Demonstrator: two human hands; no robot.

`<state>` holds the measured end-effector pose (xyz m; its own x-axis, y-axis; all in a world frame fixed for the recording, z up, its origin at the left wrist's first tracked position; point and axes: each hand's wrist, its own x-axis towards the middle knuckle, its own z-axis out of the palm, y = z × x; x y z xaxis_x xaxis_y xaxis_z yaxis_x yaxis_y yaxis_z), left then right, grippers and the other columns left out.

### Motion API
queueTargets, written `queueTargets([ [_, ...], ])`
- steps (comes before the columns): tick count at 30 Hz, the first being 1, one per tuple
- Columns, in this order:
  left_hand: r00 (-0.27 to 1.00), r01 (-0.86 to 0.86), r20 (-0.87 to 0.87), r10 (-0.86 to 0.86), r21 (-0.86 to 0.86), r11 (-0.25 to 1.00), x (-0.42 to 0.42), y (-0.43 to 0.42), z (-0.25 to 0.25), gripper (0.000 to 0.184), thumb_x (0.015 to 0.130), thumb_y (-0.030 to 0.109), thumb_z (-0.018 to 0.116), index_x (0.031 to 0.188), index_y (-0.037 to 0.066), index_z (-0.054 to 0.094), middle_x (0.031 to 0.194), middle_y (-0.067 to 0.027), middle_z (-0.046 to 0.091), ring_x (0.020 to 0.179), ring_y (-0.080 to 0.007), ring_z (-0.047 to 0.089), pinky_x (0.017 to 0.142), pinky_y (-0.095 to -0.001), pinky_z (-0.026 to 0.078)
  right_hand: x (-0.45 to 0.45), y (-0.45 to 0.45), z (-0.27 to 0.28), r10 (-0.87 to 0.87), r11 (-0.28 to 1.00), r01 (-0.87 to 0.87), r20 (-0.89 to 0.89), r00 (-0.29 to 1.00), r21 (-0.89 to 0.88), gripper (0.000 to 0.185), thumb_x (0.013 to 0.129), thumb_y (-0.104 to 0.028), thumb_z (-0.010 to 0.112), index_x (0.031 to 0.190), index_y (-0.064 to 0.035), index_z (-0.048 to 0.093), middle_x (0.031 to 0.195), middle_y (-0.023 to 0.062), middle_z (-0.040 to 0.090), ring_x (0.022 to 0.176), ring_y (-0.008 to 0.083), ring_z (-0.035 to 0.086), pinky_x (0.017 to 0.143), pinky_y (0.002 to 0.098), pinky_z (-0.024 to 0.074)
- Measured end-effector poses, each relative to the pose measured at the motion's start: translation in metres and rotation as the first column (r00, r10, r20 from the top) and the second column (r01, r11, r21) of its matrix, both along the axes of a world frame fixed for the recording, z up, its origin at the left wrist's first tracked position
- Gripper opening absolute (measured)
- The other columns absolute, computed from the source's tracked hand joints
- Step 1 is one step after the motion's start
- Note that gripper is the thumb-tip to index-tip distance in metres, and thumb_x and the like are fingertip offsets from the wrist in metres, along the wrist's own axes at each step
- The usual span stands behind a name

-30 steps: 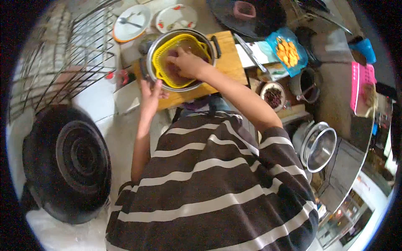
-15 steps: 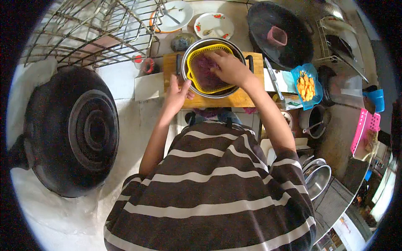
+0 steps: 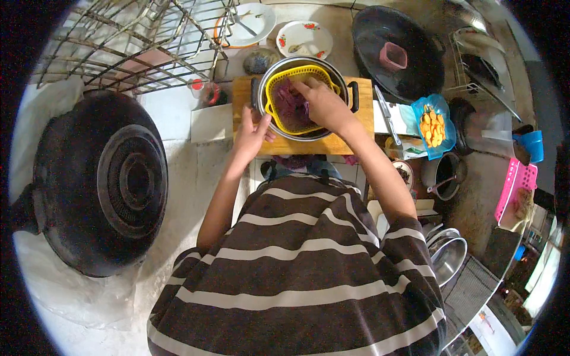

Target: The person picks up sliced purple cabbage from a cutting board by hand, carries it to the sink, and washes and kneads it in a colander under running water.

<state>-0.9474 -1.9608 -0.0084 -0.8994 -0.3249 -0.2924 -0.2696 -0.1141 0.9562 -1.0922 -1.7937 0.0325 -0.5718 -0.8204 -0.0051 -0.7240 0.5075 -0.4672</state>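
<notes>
A yellow plastic basket (image 3: 272, 84) sits inside a steel pot (image 3: 339, 77) with black handles, on a wooden board (image 3: 242, 90). Purple shreds (image 3: 290, 105), perhaps vegetable, lie in the basket in dark-looking liquid. My right hand (image 3: 325, 105) reaches down into the basket from the right, its fingers curled in among the shreds; the fingertips are partly hidden. At the pot's lower left side, my left hand (image 3: 252, 132) is open, thumb and fingers spread around the rim near the left handle.
Right of the board lie a knife (image 3: 387, 115) and a blue dish (image 3: 449, 127) of orange slices. Behind stand a floral plate (image 3: 317, 38), another plate with a spoon, and a black wok (image 3: 371, 59) holding a pink container (image 3: 393, 56). A large black pan (image 3: 71, 196) and wire rack (image 3: 133, 62) occupy the left.
My right hand has shifted slightly down and right in the basket, and its fingers have drawn in from a wider spread. More purple shreds show bunched beside it. My left hand stays put.
</notes>
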Motion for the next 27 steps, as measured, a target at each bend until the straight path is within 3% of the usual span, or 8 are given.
queueTargets([
  [6, 1.000, 0.024, -0.006, -0.025, -0.023, 0.999, 0.001, -0.002, 0.002, 0.037, 0.096, 0.019, 0.053, 0.122, 0.003, 0.031, 0.095, -0.0133, 0.060, 0.062, -0.0163, 0.063, 0.053, -0.0266, 0.052, 0.017, -0.005, -0.022, -0.095, 0.948, 0.105, -0.047, 0.994, 0.300, 0.066, 0.079, -0.025, 0.068, 0.138, -0.0180, 0.039, 0.135, 0.0244, 0.040, 0.122, 0.0446, 0.043, 0.099, 0.0522, 0.0395],
  [10, 0.999, 0.041, 0.004, -0.041, -0.052, 0.998, 0.001, -0.002, 0.009, 0.037, 0.096, 0.019, 0.053, 0.122, 0.003, 0.031, 0.093, -0.0131, 0.061, 0.063, -0.0164, 0.063, 0.053, -0.0267, 0.052, 0.007, -0.017, -0.036, -0.125, 0.972, 0.088, 0.161, 0.979, 0.218, 0.066, 0.078, -0.006, 0.061, 0.138, -0.0190, 0.038, 0.135, 0.0281, 0.040, 0.105, 0.0451, 0.057, 0.087, 0.0491, 0.0508],
  [13, 0.999, 0.049, 0.012, -0.048, -0.073, 0.996, 0.001, -0.003, 0.009, 0.037, 0.096, 0.020, 0.053, 0.121, 0.003, 0.031, 0.093, -0.0132, 0.061, 0.062, -0.0163, 0.063, 0.053, -0.0269, 0.052, -0.001, -0.014, -0.015, -0.080, 0.989, 0.065, 0.110, 0.991, 0.130, 0.065, 0.074, 0.002, 0.056, 0.135, -0.0172, 0.044, 0.124, 0.0256, 0.052, 0.097, 0.0408, 0.062, 0.084, 0.0452, 0.0525],
  [16, 0.999, 0.050, 0.001, -0.050, -0.066, 0.997, 0.002, -0.003, 0.008, 0.037, 0.096, 0.020, 0.054, 0.120, 0.003, 0.031, 0.093, -0.0132, 0.061, 0.061, -0.0164, 0.063, 0.053, -0.0271, 0.052, -0.011, -0.015, 0.002, -0.017, 0.986, -0.007, 0.144, 0.989, 0.164, 0.068, 0.070, 0.009, 0.048, 0.132, -0.0199, 0.049, 0.118, 0.0240, 0.056, 0.103, 0.0408, 0.058, 0.091, 0.0461, 0.0470],
  [20, 0.999, 0.050, -0.001, -0.051, -0.037, 0.998, 0.000, -0.003, 0.009, 0.036, 0.096, 0.020, 0.054, 0.120, 0.003, 0.031, 0.094, -0.0132, 0.061, 0.061, -0.0166, 0.063, 0.053, -0.0274, 0.053, -0.017, -0.007, 0.006, 0.197, 0.974, -0.182, 0.115, 0.974, -0.132, 0.059, 0.078, 0.000, 0.051, 0.134, -0.0186, 0.046, 0.125, 0.0212, 0.054, 0.113, 0.0387, 0.053, 0.097, 0.0426, 0.0430],
  [23, 0.998, 0.053, -0.022, -0.054, -0.066, 0.996, 0.000, -0.002, 0.018, 0.036, 0.096, 0.019, 0.054, 0.119, 0.003, 0.032, 0.096, -0.0136, 0.061, 0.062, -0.0166, 0.063, 0.053, -0.0273, 0.053, -0.015, -0.008, -0.008, -0.080, 0.995, 0.093, 0.213, 0.974, -0.049, 0.057, 0.083, -0.013, 0.058, 0.138, -0.0124, 0.039, 0.128, 0.0244, 0.049, 0.115, 0.0409, 0.050, 0.099, 0.0420, 0.0417],
  [26, 0.998, 0.054, -0.009, -0.055, -0.058, 0.997, 0.000, -0.002, 0.014, 0.036, 0.096, 0.019, 0.054, 0.119, 0.003, 0.032, 0.098, -0.0142, 0.061, 0.062, -0.0167, 0.064, 0.053, -0.0272, 0.053, 0.003, -0.015, -0.012, -0.112, 0.908, 0.123, -0.052, 0.992, 0.401, 0.064, 0.080, -0.017, 0.061, 0.137, -0.0067, 0.036, 0.130, 0.0316, 0.044, 0.116, 0.0406, 0.051, 0.095, 0.0452, 0.0459],
  [27, 0.998, 0.066, -0.008, -0.066, -0.047, 0.997, 0.001, -0.004, 0.011, 0.038, 0.095, 0.022, 0.055, 0.121, 0.004, 0.032, 0.100, -0.0134, 0.059, 0.063, -0.0166, 0.063, 0.053, -0.0271, 0.052, 0.013, -0.015, -0.025, -0.103, 0.919, 0.153, -0.156, 0.982, 0.362, 0.062, 0.079, -0.015, 0.060, 0.137, -0.0066, 0.037, 0.130, 0.0341, 0.042, 0.111, 0.0412, 0.054, 0.092, 0.0455, 0.0474],
])
